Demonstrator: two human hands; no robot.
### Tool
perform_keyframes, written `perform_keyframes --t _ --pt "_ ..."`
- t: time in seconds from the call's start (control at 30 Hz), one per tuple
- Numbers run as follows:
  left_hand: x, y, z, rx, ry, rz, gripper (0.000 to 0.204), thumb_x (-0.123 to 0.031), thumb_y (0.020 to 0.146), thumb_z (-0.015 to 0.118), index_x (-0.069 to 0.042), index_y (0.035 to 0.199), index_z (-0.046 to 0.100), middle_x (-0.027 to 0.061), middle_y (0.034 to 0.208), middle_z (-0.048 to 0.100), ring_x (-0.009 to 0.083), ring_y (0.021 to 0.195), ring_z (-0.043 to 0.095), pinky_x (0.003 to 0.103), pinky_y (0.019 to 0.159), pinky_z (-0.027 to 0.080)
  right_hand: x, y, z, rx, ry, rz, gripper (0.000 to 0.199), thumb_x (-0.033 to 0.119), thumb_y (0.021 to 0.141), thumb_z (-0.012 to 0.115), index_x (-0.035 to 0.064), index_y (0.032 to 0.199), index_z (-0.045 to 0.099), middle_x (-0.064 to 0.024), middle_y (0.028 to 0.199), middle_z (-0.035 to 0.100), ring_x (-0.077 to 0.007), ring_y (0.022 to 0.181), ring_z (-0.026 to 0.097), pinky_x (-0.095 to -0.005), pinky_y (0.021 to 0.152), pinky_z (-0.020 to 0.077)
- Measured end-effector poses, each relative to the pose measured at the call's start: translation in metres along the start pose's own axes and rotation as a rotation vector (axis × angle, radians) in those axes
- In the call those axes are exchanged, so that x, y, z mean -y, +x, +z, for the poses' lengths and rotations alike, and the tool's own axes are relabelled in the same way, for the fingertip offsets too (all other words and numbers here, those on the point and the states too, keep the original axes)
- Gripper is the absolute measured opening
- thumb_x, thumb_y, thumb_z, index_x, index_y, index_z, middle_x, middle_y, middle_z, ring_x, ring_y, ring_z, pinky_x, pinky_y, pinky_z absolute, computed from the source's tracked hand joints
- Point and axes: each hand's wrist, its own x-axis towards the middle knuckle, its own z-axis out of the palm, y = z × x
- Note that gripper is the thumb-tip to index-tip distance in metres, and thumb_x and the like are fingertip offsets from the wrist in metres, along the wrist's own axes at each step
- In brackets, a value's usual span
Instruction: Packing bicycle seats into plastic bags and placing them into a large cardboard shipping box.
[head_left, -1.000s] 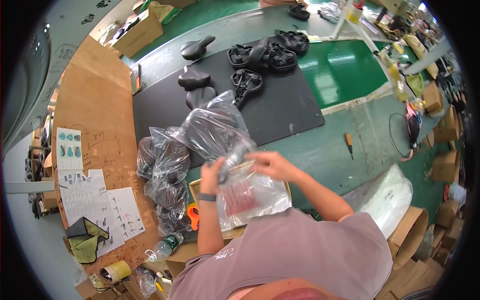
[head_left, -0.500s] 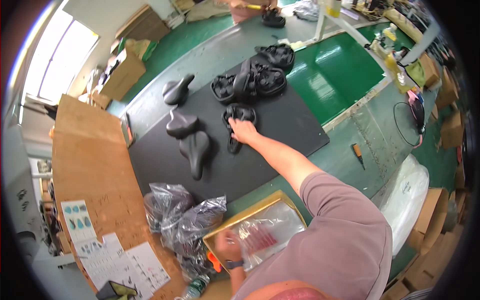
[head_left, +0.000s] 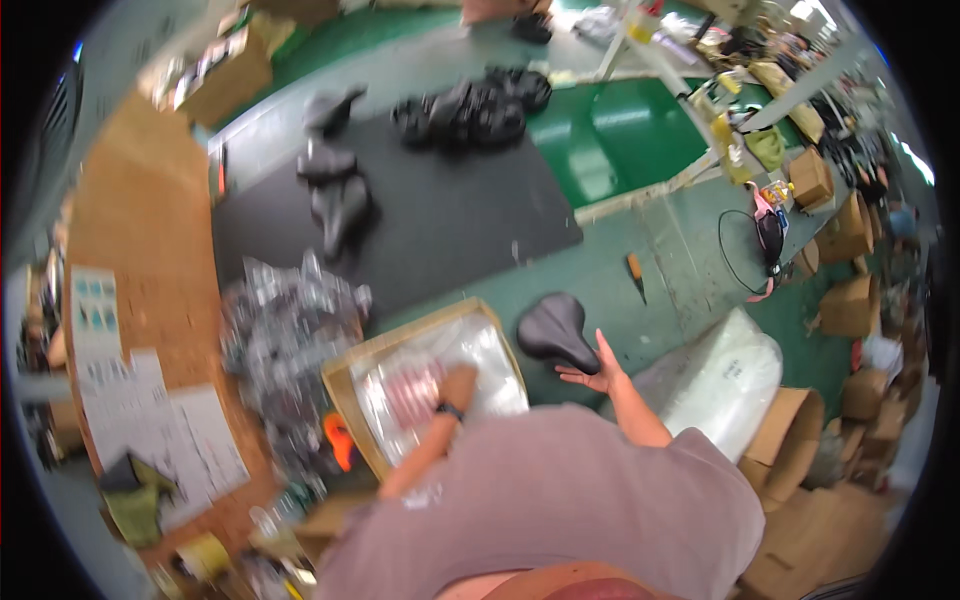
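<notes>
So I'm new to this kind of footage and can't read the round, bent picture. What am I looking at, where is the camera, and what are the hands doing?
The camera sits on a person's head and looks down, so you see their own shoulders at the bottom and both arms reaching away. The wide lens bends straight edges near the rim.

There is no machine here, only two bare hands. The left hand rests on clear plastic bags lying in a shallow cardboard tray. The right hand is open, palm up, right beside a black bike saddle on the green table; it holds nothing.

Further off lies a black mat with more saddles and a heap of dark parts. Left of the tray is a pile of bagged items; cardboard boxes stand to the right.
</notes>
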Motion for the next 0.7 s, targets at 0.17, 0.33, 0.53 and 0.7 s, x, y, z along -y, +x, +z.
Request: perform_keyframes --t 0.17,0.33,0.53,0.7 --pt "-0.071 -0.027 -0.073 -0.362 -0.150 0.181 0.015 -0.011 0.103 0.068 -0.008 0.115 0.078 0.0156 0.113 0.075 0.0375 0.097 0.072 0.047 0.080 0.060 -0.120 -0.041 -0.121 -0.371 -0.817 -0.297 0.079 0.044 0.090 0.093 -0.0040 0.143 0.061 -0.0240 0.134 0.072 -0.0407 0.120 0.074 -0.0485 0.101 0.0616" --pt "-0.075 -0.085 -0.039 -0.168 -0.266 0.106 0.017 -0.016 0.101 0.074 -0.007 0.115 0.078 0.0143 0.114 0.075 0.0370 0.100 0.074 0.046 0.085 0.061 -0.183 -0.030 -0.147 -0.916 -1.375 -0.828 0.122 0.023 0.071 0.100 -0.0065 0.166 0.030 -0.0296 0.137 0.070 -0.0498 0.127 0.068 -0.0535 0.110 0.0527" --pt "-0.090 -0.052 -0.026 -0.378 -0.388 -0.125 0.027 -0.025 0.101 0.077 -0.004 0.118 0.072 0.0170 0.114 0.075 0.0390 0.106 0.072 0.049 0.091 0.059 -0.162 -0.057 -0.092 -0.917 -1.352 -0.574 0.126 0.025 0.073 0.098 -0.0045 0.170 0.022 -0.0340 0.147 0.064 -0.0508 0.133 0.065 -0.0519 0.113 0.0510" --pt "-0.026 -0.011 0.018 -0.194 -0.255 -0.484 0.029 -0.031 0.100 0.076 -0.006 0.113 0.077 0.0202 0.109 0.077 0.0424 0.106 0.072 0.051 0.094 0.058 -0.123 -0.100 -0.139 0.085 0.081 0.039 0.076 0.041 0.098 0.083 0.0039 0.158 0.054 -0.0236 0.135 0.071 -0.0259 0.093 0.071 -0.0431 0.080 0.0636"
